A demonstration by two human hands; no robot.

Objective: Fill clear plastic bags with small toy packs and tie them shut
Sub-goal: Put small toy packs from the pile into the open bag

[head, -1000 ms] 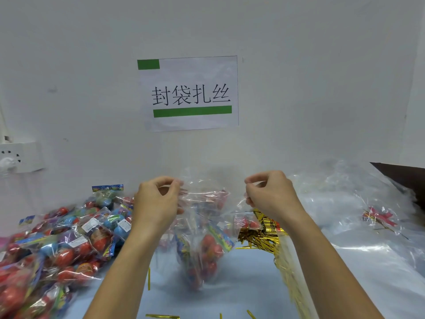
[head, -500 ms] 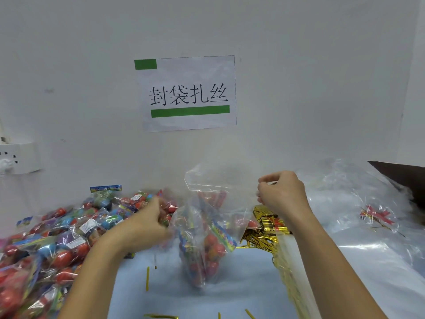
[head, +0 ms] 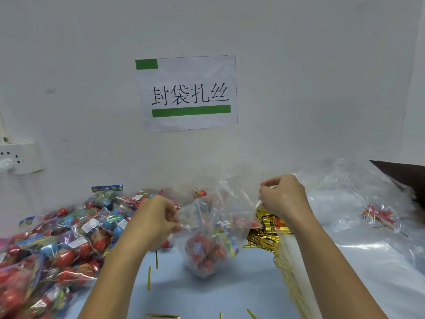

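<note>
Both forearms reach forward from the bottom edge, hands raised above the blue table (head: 207,293). The left hand (head: 153,221) sits lower, knuckles up, fingers curled and pinching the left edge of the bag (head: 207,229) near its mouth. The right hand (head: 284,199) is higher, also curled, pinching the bag's right upper edge beside the thumb. The bag hangs between the two hands, its mouth stretched across, its bottom resting on or just above the table; which, I cannot tell. Inside it lie toy packs (head: 204,252), mostly red balls with coloured card headers, gathered at the bottom. To the left a heap of loose packs (head: 57,240) covers the table up to the wall. Just right of the bag, under the right wrist, lies a bundle of gold ties (head: 264,236); a few single ties are scattered on the table in front. Further right is a pile of empty clear bags (head: 358,203). A paper sign (head: 188,93) hangs on the wall above.
</note>
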